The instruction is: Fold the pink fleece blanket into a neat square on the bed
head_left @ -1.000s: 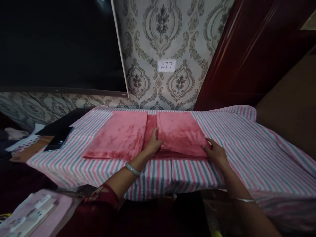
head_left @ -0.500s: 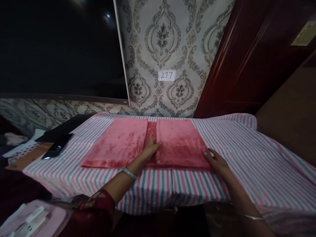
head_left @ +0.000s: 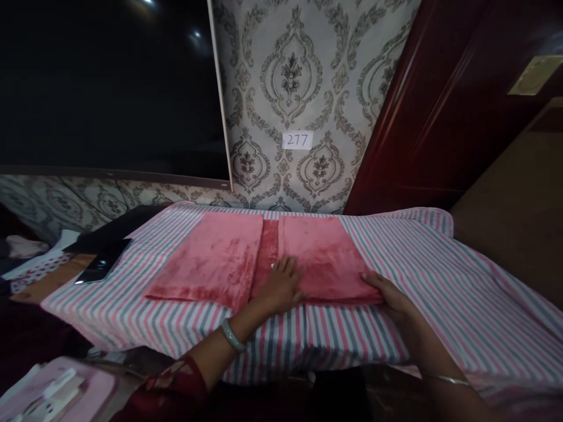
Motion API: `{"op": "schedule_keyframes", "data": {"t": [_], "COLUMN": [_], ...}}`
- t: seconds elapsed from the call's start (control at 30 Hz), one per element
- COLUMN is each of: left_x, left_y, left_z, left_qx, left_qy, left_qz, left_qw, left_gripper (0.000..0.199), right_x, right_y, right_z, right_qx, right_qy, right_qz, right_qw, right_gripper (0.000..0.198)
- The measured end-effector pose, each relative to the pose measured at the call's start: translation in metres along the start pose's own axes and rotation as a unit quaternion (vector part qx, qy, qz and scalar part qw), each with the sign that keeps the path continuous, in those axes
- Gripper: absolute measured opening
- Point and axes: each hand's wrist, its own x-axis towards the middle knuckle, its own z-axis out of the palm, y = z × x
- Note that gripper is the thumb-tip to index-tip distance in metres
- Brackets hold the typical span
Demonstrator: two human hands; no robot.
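Observation:
A plush pink cloth (head_left: 209,252) lies on a striped tablecloth, its left and right panels folded inward with a narrow darker strip between them. My left hand (head_left: 284,287) rests over the strip and the inner edge of the right panel, fingers spread, slightly blurred. At the outer right edge, near the front corner, my right hand (head_left: 387,293) has its fingers closed on the cloth; some of the fingers are hidden. A small white speck, perhaps a tag, shows by my left fingertips.
The striped tablecloth (head_left: 422,281) drapes over the table's front edge. On the left lies a dark phone-like slab (head_left: 103,261). A large black screen (head_left: 109,88) hangs on the patterned wall, near a paper marked 277 (head_left: 298,140). A pink box-like item (head_left: 57,387) stands low at left.
My left hand has moved right and nearer to me, turning from a pinch-like pose to spread fingers. The left panel's front inner corner now hangs lower. My right hand stays at the right edge.

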Motion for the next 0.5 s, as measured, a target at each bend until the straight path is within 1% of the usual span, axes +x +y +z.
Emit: {"op": "schedule_keyframes", "data": {"t": [0.03, 0.07, 0.13, 0.2, 0.3, 0.4, 0.47, 0.5], "left_x": [-0.003, -0.006, -0.01, -0.013, -0.017, -0.02, -0.02, -0.02], "left_y": [0.003, 0.005, 0.008, 0.01, 0.007, -0.005, -0.019, -0.027], "left_z": [0.006, 0.012, 0.02, 0.021, 0.01, -0.008, -0.021, -0.028], "left_qx": [0.003, 0.005, 0.008, 0.002, -0.039, -0.128, -0.227, -0.288], "left_qy": [-0.028, -0.043, -0.042, -0.036, -0.054, -0.081, -0.097, -0.104], "left_qz": [-0.006, -0.017, -0.037, -0.046, -0.045, -0.031, -0.022, -0.025], "left_qw": [1.0, 0.999, 0.998, 0.998, 0.997, 0.988, 0.969, 0.952], "left_gripper": [0.076, 0.079, 0.081, 0.08, 0.084, 0.085, 0.082, 0.079], "right_x": [0.0, 0.0, 0.002, 0.005, 0.008, 0.01, 0.011, 0.011], "right_y": [-0.002, -0.005, -0.011, -0.02, -0.038, -0.064, -0.084, -0.094], "right_z": [0.004, 0.007, 0.013, 0.019, 0.032, 0.058, 0.084, 0.1], "right_qx": [0.015, 0.029, 0.057, 0.084, 0.108, 0.104, 0.087, 0.076], "right_qy": [-0.008, -0.009, -0.007, -0.013, -0.047, -0.086, -0.115, -0.13], "right_qz": [0.016, 0.032, 0.05, 0.035, -0.016, -0.048, -0.072, -0.085], "right_qw": [1.0, 0.999, 0.997, 0.996, 0.993, 0.99, 0.987, 0.985], "right_gripper": [0.03, 0.023, 0.015, 0.014, 0.016, 0.016, 0.016, 0.017]}}
